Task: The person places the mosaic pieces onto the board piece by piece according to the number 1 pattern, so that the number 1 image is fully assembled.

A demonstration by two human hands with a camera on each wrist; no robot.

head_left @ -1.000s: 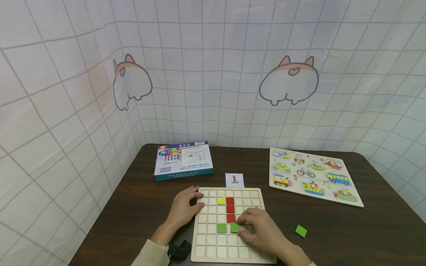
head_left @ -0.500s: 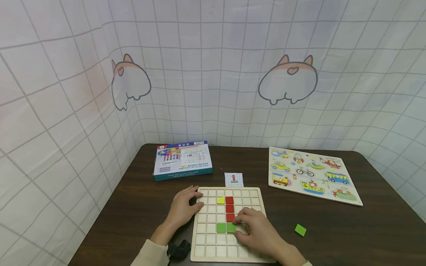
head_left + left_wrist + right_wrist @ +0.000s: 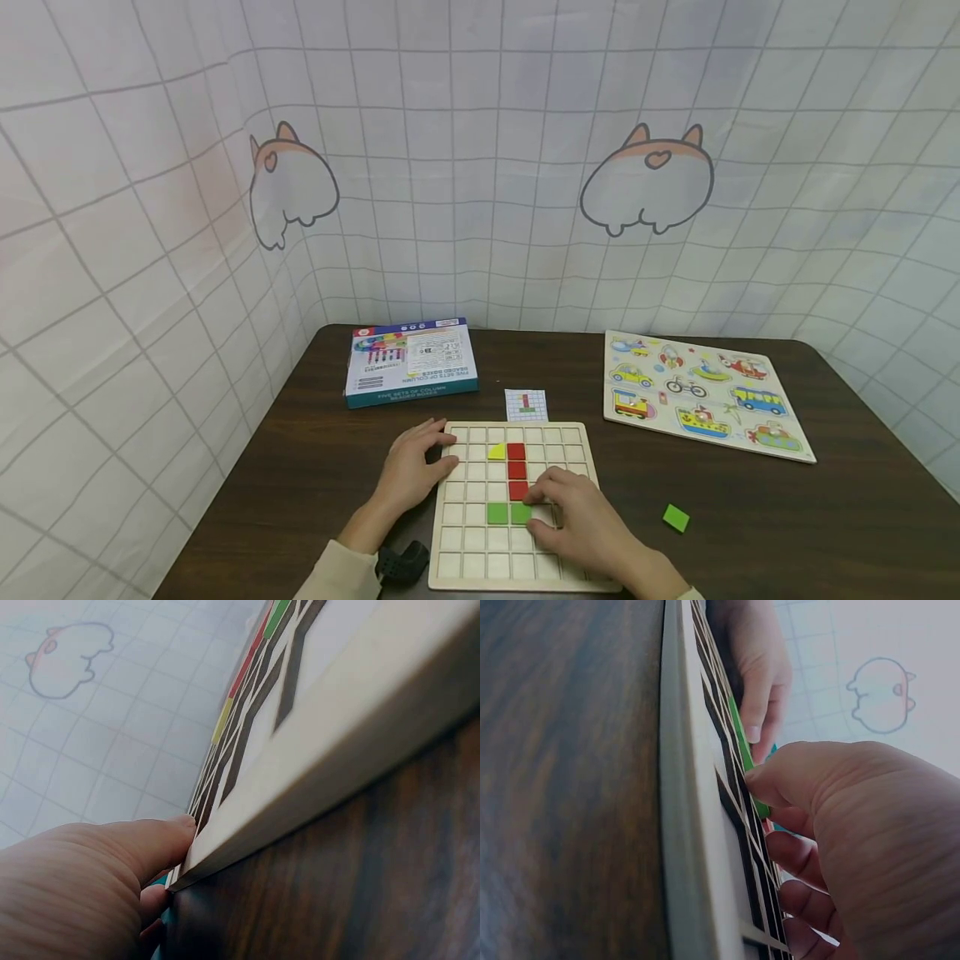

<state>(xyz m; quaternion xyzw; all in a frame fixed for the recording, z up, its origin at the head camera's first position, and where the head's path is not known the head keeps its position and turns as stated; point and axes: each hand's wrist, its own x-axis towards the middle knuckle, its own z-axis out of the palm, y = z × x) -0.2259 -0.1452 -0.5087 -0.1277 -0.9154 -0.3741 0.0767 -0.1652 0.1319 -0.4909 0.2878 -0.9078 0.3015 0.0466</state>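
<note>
Counted from the left in the head view: one boxed toy set [image 3: 411, 362] lies at the table's far left, one small pattern card [image 3: 526, 405] lies just beyond the wooden grid board [image 3: 480, 567], one vehicle peg puzzle [image 3: 701, 394] lies at the far right, and one loose green tile [image 3: 676, 517] sits on the dark table [image 3: 787, 525] right of the board. On the board are six tiles: one yellow triangular tile [image 3: 497, 452], three red square tiles [image 3: 517, 471] in a column, and two green square tiles [image 3: 507, 513] side by side under them. One black object [image 3: 403, 562] lies by the left sleeve.

The left hand [image 3: 410, 470] rests with relaxed fingers on the board's left edge near its far corner. The right hand [image 3: 579, 517] lies on the board with curled fingers, its fingertips touching the right-hand green tile.

The left wrist view alone shows the thumb [image 3: 142, 844] pressed against the board's side wall [image 3: 352, 735]. The right wrist view alone shows the board's raised dividers edge-on and a fingertip [image 3: 761, 784] laid on the green tile [image 3: 744, 746]; whether the tile sits fully down in its cell cannot be told.
</note>
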